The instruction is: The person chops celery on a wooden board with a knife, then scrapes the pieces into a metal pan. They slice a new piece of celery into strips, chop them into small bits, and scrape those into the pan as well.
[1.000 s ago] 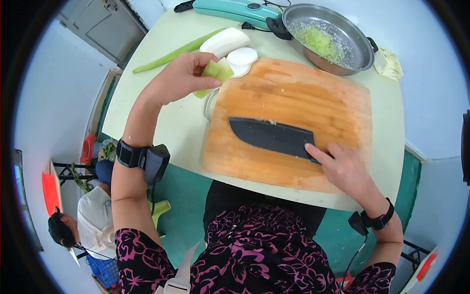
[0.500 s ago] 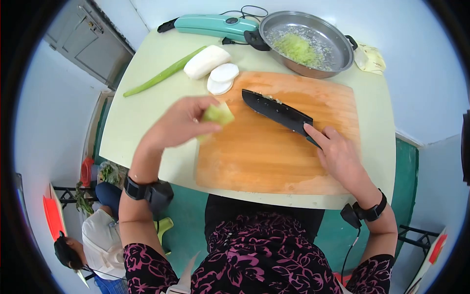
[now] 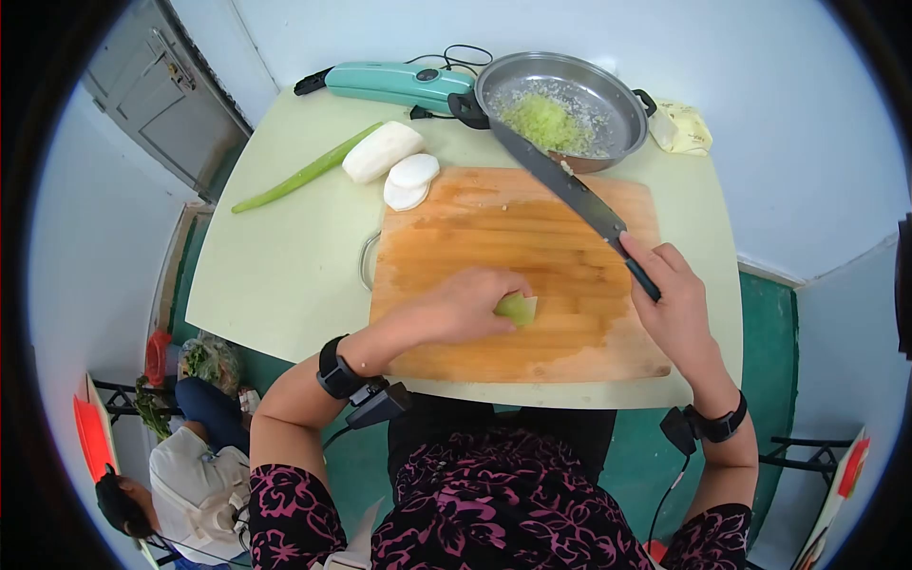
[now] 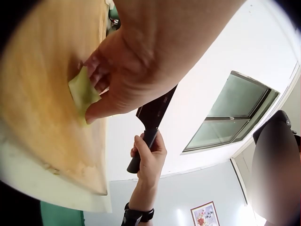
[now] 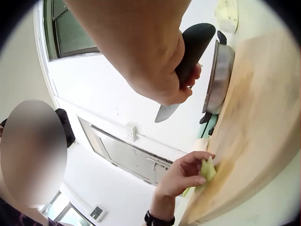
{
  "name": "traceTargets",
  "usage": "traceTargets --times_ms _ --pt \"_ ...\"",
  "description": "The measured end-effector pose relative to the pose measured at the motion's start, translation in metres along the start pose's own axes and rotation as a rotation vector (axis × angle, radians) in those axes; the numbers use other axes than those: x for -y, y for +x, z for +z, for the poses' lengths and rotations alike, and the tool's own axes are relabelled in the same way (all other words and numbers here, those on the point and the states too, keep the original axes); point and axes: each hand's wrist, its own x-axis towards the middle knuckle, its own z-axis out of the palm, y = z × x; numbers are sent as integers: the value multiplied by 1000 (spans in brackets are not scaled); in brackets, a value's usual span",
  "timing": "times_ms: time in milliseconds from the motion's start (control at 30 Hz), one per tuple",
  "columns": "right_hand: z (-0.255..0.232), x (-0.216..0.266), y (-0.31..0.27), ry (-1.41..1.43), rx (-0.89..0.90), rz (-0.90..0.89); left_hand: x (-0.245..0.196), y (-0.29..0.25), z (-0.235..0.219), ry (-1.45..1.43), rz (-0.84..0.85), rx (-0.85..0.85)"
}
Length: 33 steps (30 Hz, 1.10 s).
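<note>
My left hand (image 3: 467,302) pinches a pale green vegetable piece (image 3: 519,309) between thumb and fingers, low over the wooden cutting board (image 3: 437,236). In the left wrist view the green piece (image 4: 83,94) is right at the board's surface. My right hand (image 3: 676,299) grips the dark handle of a kitchen knife (image 3: 575,190), held up over the board's right side. Its blade slants up and left, and the tip overlaps the pan's rim in the head view. Small pale bits cling to the blade.
A steel pan (image 3: 616,103) with shredded green vegetable (image 3: 543,122) stands behind the board. To the left lie a peeled white radish (image 3: 383,152), round white slices (image 3: 414,173) and a long green stalk (image 3: 302,176). A teal appliance (image 3: 389,84) is at the back. Another person (image 3: 195,480) sits at lower left.
My left hand has brought the green piece from the board's left side toward the front middle of the board. The knife has risen off the board, its tip swinging toward the pan.
</note>
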Motion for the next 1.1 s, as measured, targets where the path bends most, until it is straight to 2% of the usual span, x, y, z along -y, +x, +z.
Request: traceTargets --times_ms 100,200,300,400,500,533,600,633,700,733,867,967,1000,1100 --pt "-3 7 2 42 10 44 3 2 4 110 94 -153" --pt "-3 8 -3 -279 34 -110 2 0 -4 248 160 -368" --pt "-10 8 11 -327 32 -134 1 -9 -37 29 -94 -215" --pt "-30 15 43 -70 -77 -60 -4 -17 -65 -173 -221 -249" --pt "-32 16 69 234 -286 -28 9 -11 -82 -287 -186 -306" --pt "-23 13 76 492 -233 214 11 -7 -89 -342 -189 -314" --pt "-13 -17 108 734 96 517 13 6 -102 -460 -206 -324" --pt "-8 -27 114 858 263 670 12 12 -106 -425 -223 -325" --pt "-1 -31 113 950 147 727 9 28 -122 -341 -244 -340" --pt "1 -33 114 987 105 753 16 35 -123 -340 -198 -357" --pt "13 -55 92 1491 121 878 33 46 -115 -188 -270 -353" --pt "24 -65 67 1592 189 931 57 49 -99 137 -162 -356" --pt "25 -67 58 1592 202 941 63 53 -94 150 -213 -310" --pt "16 -64 37 1573 237 973 72 58 -78 283 -179 -285"
